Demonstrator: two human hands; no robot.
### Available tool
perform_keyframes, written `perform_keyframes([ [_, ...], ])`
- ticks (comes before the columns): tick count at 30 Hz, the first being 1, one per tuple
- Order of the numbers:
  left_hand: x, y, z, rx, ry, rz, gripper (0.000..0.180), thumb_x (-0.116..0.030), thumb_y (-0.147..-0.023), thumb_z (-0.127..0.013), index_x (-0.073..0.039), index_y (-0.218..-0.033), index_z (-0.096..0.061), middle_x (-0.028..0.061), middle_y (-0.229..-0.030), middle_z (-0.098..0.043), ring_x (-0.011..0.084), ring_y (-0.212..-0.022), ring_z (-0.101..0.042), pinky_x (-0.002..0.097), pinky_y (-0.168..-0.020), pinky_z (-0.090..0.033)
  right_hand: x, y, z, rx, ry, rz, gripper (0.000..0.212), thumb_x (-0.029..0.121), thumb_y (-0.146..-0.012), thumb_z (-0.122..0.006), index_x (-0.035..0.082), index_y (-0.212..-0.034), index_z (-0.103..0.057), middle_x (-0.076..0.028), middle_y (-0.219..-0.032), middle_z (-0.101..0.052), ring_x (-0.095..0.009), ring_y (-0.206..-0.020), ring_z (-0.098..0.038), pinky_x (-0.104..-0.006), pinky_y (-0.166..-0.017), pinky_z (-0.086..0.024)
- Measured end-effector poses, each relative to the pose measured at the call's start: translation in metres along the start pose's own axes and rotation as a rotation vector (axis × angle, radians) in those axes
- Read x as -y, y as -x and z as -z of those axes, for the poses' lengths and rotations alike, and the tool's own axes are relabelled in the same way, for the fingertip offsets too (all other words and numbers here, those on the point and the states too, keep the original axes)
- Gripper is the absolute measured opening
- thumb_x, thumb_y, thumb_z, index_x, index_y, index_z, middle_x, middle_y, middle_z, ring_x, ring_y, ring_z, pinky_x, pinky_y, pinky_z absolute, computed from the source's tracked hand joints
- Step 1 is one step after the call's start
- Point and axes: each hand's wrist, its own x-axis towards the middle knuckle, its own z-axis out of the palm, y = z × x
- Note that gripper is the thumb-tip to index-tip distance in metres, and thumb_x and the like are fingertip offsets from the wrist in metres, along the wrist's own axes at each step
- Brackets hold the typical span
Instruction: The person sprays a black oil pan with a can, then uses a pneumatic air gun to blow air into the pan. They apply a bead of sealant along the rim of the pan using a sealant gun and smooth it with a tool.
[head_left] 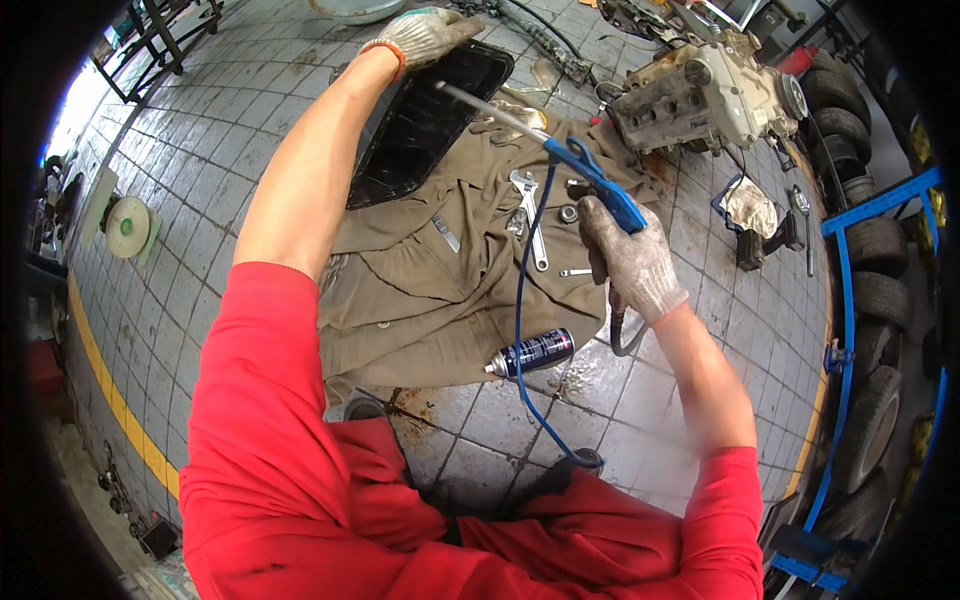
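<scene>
My left hand (425,38), in a soiled white knit glove, grips the top edge of a black rectangular pan-like part (425,125). That part stands tilted on a brown cloth (400,320). Its far side is hidden. My right hand (632,258), also gloved, is closed around a blue air blow gun (605,190). The gun's long metal nozzle (480,105) points up and left, its tip in front of the black part. A thin blue tube (520,300) hangs from the gun down to the floor. A dark hose (625,345) curves below my right hand.
An adjustable wrench (537,225) and a small socket (568,214) lie on the cloth. A spray can (535,352) rests on its side near my knees. An engine (700,95) sits at the far right. Tyres (868,420) and a blue rack (848,290) line the right side.
</scene>
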Motion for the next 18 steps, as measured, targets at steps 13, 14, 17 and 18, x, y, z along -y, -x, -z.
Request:
perform_keyframes([
  [13,-0.001,-0.003,-0.007,-0.008,-0.028,-0.005,0.065,-0.061,-0.106,-0.051,-0.003,-0.117,-0.079,0.0271,-0.118,-0.076,0.0434,-0.114,-0.072,0.0508,-0.1,-0.053,-0.023,-0.018,-0.018,0.139,0.422,-0.101,0.047,0.049,-0.104,-0.069,0.003,-0.111,-0.075,-0.008,-0.069,-0.064,-0.019,-0.059,-0.059,-0.0404,-0.06,-0.05],
  [14,-0.003,-0.002,-0.008,-0.023,-0.047,-0.013,0.066,-0.061,-0.106,-0.05,-0.003,-0.116,-0.079,0.0272,-0.117,-0.076,0.0435,-0.113,-0.072,0.0505,-0.099,-0.054,-0.025,-0.02,-0.019,0.162,0.431,-0.115,0.047,0.049,-0.104,-0.069,0.003,-0.112,-0.075,-0.009,-0.069,-0.064,-0.019,-0.06,-0.06,-0.041,-0.062,-0.05],
  [17,-0.01,0.0,-0.008,-0.009,-0.048,0.009,0.067,-0.061,-0.106,-0.049,-0.003,-0.117,-0.079,0.0269,-0.117,-0.076,0.0436,-0.113,-0.072,0.0503,-0.099,-0.054,-0.026,-0.024,-0.024,0.185,0.462,-0.051,0.048,0.05,-0.103,-0.068,0.005,-0.116,-0.076,-0.015,-0.073,-0.067,-0.026,-0.065,-0.064,-0.0443,-0.067,-0.053],
  [18,-0.017,0.005,-0.002,0.018,-0.016,-0.025,0.065,-0.061,-0.106,-0.049,-0.004,-0.116,-0.079,0.0263,-0.117,-0.076,0.0436,-0.113,-0.072,0.0502,-0.099,-0.054,-0.031,-0.027,-0.027,0.157,0.489,-0.015,0.048,0.05,-0.103,-0.068,0.005,-0.117,-0.076,-0.016,-0.074,-0.067,-0.027,-0.066,-0.066,-0.0451,-0.068,-0.053],
])
